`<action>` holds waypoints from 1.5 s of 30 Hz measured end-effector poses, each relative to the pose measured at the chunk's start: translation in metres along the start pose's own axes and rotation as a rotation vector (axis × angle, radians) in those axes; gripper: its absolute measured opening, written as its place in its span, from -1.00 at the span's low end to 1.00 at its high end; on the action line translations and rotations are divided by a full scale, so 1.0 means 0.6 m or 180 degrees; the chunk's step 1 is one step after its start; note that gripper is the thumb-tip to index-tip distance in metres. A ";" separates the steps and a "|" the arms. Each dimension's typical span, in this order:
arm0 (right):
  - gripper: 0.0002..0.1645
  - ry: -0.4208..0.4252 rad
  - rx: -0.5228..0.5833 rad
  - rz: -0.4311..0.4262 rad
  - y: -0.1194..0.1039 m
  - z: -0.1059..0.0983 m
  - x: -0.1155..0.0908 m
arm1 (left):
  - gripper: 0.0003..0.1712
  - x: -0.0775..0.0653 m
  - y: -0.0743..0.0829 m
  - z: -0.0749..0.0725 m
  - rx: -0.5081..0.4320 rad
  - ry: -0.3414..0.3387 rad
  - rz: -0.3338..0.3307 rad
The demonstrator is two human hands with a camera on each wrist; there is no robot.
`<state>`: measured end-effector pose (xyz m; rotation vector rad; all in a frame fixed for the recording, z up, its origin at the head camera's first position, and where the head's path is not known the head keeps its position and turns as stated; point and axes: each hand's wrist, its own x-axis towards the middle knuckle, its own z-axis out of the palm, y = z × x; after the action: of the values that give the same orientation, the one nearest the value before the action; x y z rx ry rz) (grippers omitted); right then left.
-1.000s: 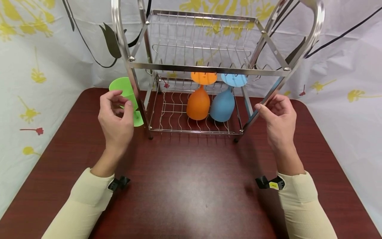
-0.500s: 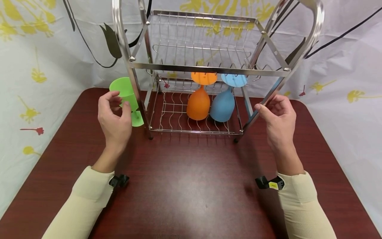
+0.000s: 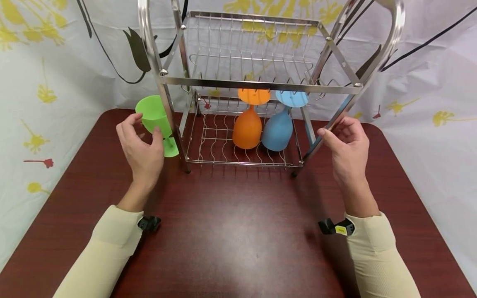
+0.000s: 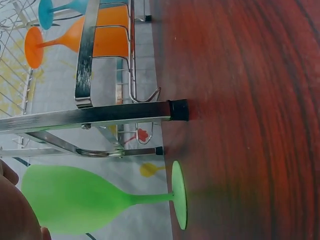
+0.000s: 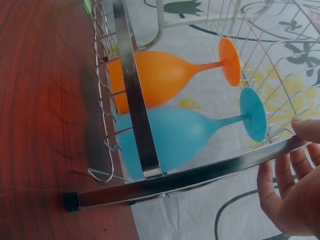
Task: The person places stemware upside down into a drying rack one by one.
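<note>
My left hand (image 3: 140, 151) is beside a green goblet (image 3: 152, 114), its fingers spread from the thumb and lightly bent near the cup's rim. The goblet (image 4: 75, 200) stands upright on its foot, left of the metal dish rack (image 3: 223, 82). My right hand (image 3: 348, 151) holds the rack's front right post, thumb on the near side and fingers behind, as the right wrist view shows. An orange goblet (image 3: 247, 130) and a blue goblet (image 3: 277, 132) stand upside down side by side on the lower wire shelf, their feet up under the upper shelf.
The rack stands toward the back of a dark red wooden table (image 3: 238, 231). Behind and at the sides hangs a white sheet (image 3: 428, 74) with yellow, red and dark flower prints. The rack's upper wire tier (image 3: 253, 60) slopes above the goblets.
My left hand has shifted slightly left and its fingers have spread wider, so more of the green goblet shows. My right hand stays at the rack's post.
</note>
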<state>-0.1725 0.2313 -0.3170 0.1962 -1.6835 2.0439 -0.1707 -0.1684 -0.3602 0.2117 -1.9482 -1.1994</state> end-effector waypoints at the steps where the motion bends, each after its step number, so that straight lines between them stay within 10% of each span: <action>1: -0.71 0.0003 -0.0004 -0.0001 0.000 0.000 0.000 | -0.52 0.000 -0.001 0.001 0.0010 -0.0003 -0.0006; 13: -0.70 0.0009 -0.0090 -0.0025 0.002 0.001 0.001 | -0.15 0.000 -0.012 0.008 -0.0185 -0.0040 -0.0172; 45: -0.73 0.0023 -0.0060 -0.0018 0.004 0.000 0.000 | 0.00 0.012 -0.052 0.047 -0.0031 -0.0261 -0.0417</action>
<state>-0.1733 0.2311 -0.3192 0.1868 -1.6953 2.0215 -0.2036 -0.1698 -0.3872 0.2930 -2.0249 -1.3206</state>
